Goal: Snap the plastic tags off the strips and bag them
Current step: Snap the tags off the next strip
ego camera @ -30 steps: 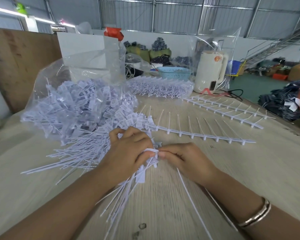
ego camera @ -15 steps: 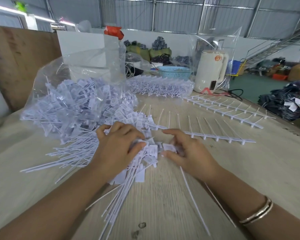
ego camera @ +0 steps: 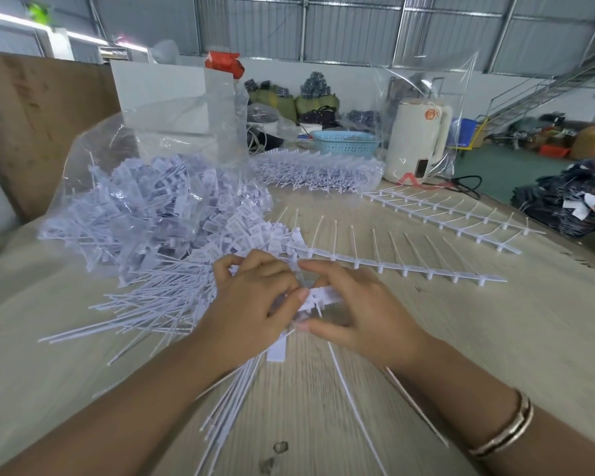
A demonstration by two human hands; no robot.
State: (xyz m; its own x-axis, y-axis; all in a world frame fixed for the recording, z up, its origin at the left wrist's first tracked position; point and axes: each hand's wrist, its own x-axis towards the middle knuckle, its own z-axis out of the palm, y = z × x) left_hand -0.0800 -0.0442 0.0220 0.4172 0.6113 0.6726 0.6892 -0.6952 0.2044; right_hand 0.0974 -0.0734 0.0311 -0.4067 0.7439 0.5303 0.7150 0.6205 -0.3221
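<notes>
head view: one wide-angle camera worn on the person's head | faces forward and down across the table [ego camera: 495, 338] | near; both forearms enter from the bottom corners, hands at frame centre | far warehouse wall along the top edge; straight lines bow outward

- The right hand [ego camera: 364, 310], which a second ago pinched a tag against the left fingers, now grips a short white strip piece [ego camera: 323, 297].
- The left hand [ego camera: 255, 304] now sits lower on its tag bundle [ego camera: 227, 407].
</notes>
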